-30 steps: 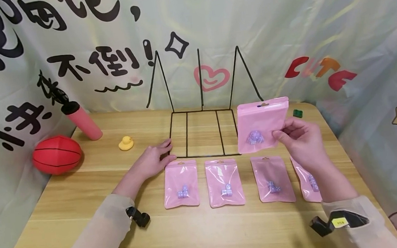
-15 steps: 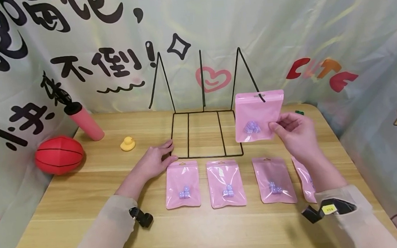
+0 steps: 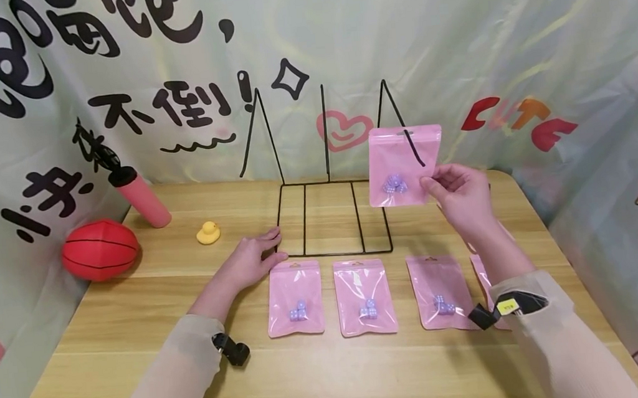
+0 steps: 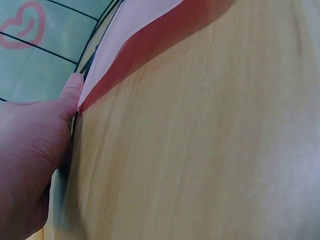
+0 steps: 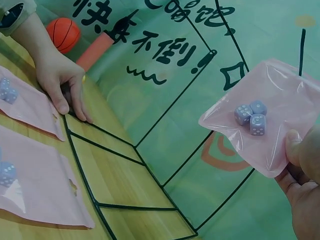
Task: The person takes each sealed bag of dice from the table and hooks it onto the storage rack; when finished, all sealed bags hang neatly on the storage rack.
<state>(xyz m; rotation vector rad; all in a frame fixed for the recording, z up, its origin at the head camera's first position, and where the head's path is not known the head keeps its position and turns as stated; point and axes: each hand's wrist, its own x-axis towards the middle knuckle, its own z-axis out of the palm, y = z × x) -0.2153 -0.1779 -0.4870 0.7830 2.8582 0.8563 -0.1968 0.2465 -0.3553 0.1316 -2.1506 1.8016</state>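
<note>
Right hand [image 3: 459, 197], right of centre in the head view: grip pinched on the lower right edge of a pink pouch [image 3: 404, 165], which is held upright in the air against the right-hand prong of a black wire rack [image 3: 331, 213]. The prong crosses the upper part of the pouch near its hang hole; whether the hole is threaded onto it cannot be told. The right wrist view shows three pale blue dice [image 5: 251, 117] inside this pouch, settled in its lower part.

Left hand [image 3: 253, 260], centre left: flat on the tabletop [image 3: 139, 338], fingers straight and holding nothing, fingertips touching the rack's base wire at its near left corner. The left wrist view shows the thumb [image 4: 70, 95] beside the corner of a lying pouch.

Progress, as judged: no pouch hangs free on any of the three prongs; one is in hand at the rack. Three pouches [image 3: 365, 296] lie flat in a row on the tabletop in front of the rack, and a fourth is partly hidden behind the right forearm. Each of the three holds a small cluster of dice.

Upper left of the frame: a red ball [image 3: 100, 249], a pink tube [image 3: 141, 197] and a small yellow duck [image 3: 208, 233], well apart from the rack.
</note>
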